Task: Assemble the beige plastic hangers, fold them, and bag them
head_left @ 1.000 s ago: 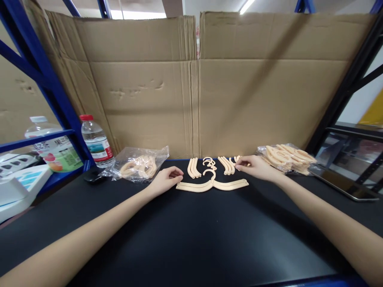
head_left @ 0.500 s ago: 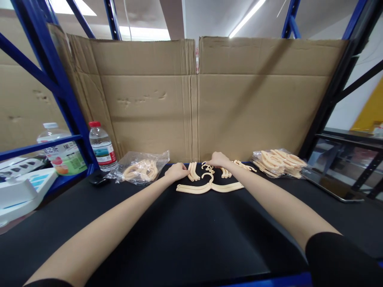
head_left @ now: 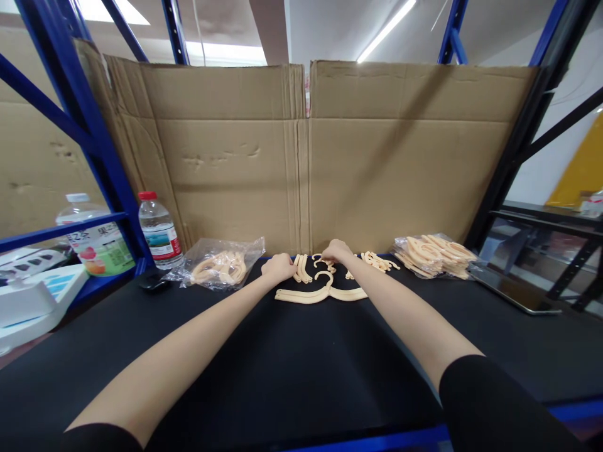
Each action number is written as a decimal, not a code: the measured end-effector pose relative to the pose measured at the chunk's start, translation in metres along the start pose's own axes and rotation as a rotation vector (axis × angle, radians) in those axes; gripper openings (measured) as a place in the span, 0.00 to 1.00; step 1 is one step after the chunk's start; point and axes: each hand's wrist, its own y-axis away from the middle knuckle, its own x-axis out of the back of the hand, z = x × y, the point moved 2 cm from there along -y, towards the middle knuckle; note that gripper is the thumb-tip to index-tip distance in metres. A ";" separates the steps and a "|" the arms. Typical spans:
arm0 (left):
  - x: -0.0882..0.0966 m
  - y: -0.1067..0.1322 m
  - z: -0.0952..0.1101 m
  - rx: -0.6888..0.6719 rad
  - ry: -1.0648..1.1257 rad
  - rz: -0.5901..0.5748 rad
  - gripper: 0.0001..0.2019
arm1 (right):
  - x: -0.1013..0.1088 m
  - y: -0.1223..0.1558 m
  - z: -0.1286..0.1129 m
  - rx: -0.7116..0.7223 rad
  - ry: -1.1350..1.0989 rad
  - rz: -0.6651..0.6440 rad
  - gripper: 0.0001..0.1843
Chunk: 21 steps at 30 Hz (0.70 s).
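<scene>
A beige hanger [head_left: 301, 296] with a hook and two spread arms lies flat on the black tabletop [head_left: 282, 364]. Behind its left arm, several curved hanger arms [head_left: 302, 269] are laid side by side. My left hand [head_left: 279, 268] is closed at their left edge, its fingertips hidden. Over a group of small hanger hooks [head_left: 325, 264], the fingers of my right hand [head_left: 336, 251] point down in a pinch at one of them. My right forearm covers the tip of the hanger's right arm. More loose beige hanger parts [head_left: 377, 261] lie right of that wrist.
Clear bags of hanger parts stand left [head_left: 221, 267] and right [head_left: 433, 256]. A red-capped water bottle [head_left: 160, 232] and a black mouse [head_left: 154, 282] are on the left, a dark tablet [head_left: 513, 292] on the right. A cardboard wall [head_left: 235, 176] closes off the back.
My left hand has curled its fingers more beside the curved hanger arms. My right hand has shifted slightly left over the hooks, and its forearm has swung inward. The view has shifted a little.
</scene>
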 end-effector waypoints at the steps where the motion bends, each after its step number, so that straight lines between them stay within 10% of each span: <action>1: 0.000 0.000 0.001 0.001 -0.006 -0.002 0.14 | 0.002 -0.001 0.001 0.000 -0.045 -0.017 0.17; 21: 0.029 0.017 -0.006 -0.090 0.270 -0.041 0.12 | 0.028 0.102 0.079 0.296 -0.959 -0.336 0.10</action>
